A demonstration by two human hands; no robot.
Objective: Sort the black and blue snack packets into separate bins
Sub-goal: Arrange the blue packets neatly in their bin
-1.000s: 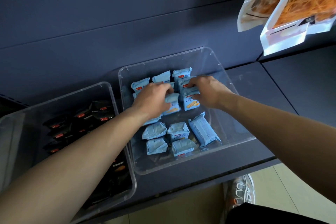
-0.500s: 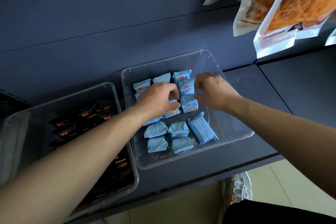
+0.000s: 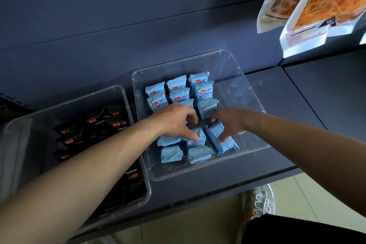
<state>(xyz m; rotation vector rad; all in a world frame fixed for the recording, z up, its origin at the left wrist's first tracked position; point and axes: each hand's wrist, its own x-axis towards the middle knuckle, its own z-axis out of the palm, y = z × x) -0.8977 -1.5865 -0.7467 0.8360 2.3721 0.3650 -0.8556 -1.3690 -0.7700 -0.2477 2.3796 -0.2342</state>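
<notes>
Two clear plastic bins sit side by side on a dark shelf. The right bin [image 3: 245, 77] holds several blue snack packets [image 3: 202, 91], upright in rows at the back and lying loose at the front. The left bin [image 3: 126, 105] holds several black snack packets [image 3: 114, 123]. My left hand [image 3: 176, 121] hovers over the middle of the right bin, fingers spread, fingertips touching a loose blue packet [image 3: 195, 138]. My right hand [image 3: 229, 123] is beside it, fingers apart and resting on a longer blue packet [image 3: 221, 140]. Neither hand has a packet lifted.
Large snack bags [image 3: 309, 12] with orange contents hang at the upper right above the shelf. The shelf's front edge [image 3: 198, 198] runs below the bins, with tiled floor and a sneaker [image 3: 259, 202] beneath. A dark back wall stands behind the bins.
Both hands have drawn back from the upright rows at the rear of the right bin toward the loose packets at its front. The rear rows now stand uncovered.
</notes>
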